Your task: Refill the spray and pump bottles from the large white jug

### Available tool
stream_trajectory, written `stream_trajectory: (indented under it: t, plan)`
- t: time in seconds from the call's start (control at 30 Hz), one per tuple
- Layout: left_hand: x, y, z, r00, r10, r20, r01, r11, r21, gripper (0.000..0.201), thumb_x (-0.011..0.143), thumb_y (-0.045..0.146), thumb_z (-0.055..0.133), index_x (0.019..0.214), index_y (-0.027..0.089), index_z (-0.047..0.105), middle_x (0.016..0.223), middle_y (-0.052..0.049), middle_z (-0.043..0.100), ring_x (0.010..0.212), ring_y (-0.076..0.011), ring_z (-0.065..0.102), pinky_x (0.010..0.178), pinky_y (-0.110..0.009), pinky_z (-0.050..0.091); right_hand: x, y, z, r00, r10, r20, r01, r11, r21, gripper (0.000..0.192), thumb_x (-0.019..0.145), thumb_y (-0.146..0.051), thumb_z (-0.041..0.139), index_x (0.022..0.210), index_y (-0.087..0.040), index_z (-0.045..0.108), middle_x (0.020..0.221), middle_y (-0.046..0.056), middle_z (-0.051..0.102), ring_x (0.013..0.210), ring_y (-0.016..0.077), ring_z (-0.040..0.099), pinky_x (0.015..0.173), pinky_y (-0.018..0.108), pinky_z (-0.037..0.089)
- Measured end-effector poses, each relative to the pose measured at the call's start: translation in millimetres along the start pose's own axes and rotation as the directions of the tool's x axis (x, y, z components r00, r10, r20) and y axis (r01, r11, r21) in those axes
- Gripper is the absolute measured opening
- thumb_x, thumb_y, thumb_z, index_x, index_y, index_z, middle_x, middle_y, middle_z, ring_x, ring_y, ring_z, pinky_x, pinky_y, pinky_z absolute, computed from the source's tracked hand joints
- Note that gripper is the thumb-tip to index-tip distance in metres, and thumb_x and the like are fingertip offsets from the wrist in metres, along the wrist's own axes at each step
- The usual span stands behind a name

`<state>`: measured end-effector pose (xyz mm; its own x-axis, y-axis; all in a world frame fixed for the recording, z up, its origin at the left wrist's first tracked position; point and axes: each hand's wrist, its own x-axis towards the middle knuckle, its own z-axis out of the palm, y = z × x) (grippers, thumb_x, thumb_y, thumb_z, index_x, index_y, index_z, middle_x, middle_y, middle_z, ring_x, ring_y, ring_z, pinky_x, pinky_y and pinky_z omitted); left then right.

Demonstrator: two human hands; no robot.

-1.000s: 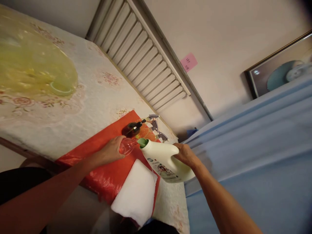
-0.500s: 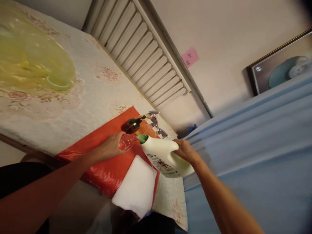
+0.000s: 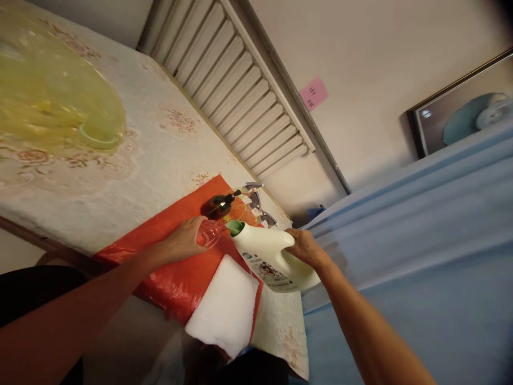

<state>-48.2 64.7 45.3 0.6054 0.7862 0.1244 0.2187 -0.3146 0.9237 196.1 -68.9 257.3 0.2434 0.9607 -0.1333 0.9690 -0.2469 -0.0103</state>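
My right hand (image 3: 305, 247) grips the handle of a white detergent jug (image 3: 269, 256) with a green spout, tipped toward the left. My left hand (image 3: 185, 239) holds a small clear bottle (image 3: 211, 233) on its side, its mouth close to the jug's spout. Both are held just above a red plastic sheet (image 3: 176, 267) on the table. A dark brown pump bottle (image 3: 218, 205) stands just behind the clear bottle.
A white folded cloth (image 3: 224, 307) lies at the sheet's near edge. Grey spray heads (image 3: 256, 202) lie behind the pump bottle. A yellow translucent cover (image 3: 56, 107) sits far left on the floral tablecloth (image 3: 160, 155). Blue fabric (image 3: 420, 240) fills the right; a radiator (image 3: 240, 91) lines the wall.
The jug and clear bottle have shifted slightly up in view, mostly from head motion. The spout stays at the clear bottle's mouth.
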Motion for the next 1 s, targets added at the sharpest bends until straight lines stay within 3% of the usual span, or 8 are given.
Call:
stream_trajectory:
  t: [0.4,0.7,1.0]
  plan:
    - [0.9,0.3,-3.6,0.999,0.01,0.038,-0.01,1.0,-0.003,0.068,0.064,0.019,0.06,0.13,0.013,0.047,0.131,-0.017,0.057,0.119,-0.032,0.055,0.095,-0.04,0.046,0.0,-1.3,-0.3,1.0,-0.003,-0.001,0.003,1.0,-0.01,0.015,0.069,-0.016,0.056,0.078,-0.017,0.067,0.072,0.001,0.071,0.074,0.0202,0.067,0.063,0.023,0.046]
    - [3.7,-12.2,4.2,0.998,0.034,-0.044,-0.037,0.997,-0.072,0.062,0.058,0.017,0.063,0.119,0.021,0.057,0.115,-0.01,0.067,0.111,-0.0347,0.062,0.088,-0.039,0.049,-0.3,-4.9,-0.2,1.0,-0.005,-0.008,0.005,1.0,0.017,0.014,0.066,-0.014,0.056,0.074,-0.017,0.067,0.07,0.001,0.069,0.072,0.0201,0.066,0.061,0.023,0.044]
    - [1.5,-6.7,1.1,0.996,0.03,-0.079,-0.042,0.988,-0.15,0.061,0.058,0.016,0.063,0.119,0.018,0.057,0.112,-0.013,0.067,0.103,-0.0341,0.064,0.084,-0.045,0.051,-4.2,-2.7,7.5,0.998,0.041,-0.037,-0.035,0.989,0.143,0.012,0.066,-0.015,0.058,0.074,-0.017,0.068,0.069,0.0,0.069,0.07,0.0192,0.064,0.059,0.022,0.043]
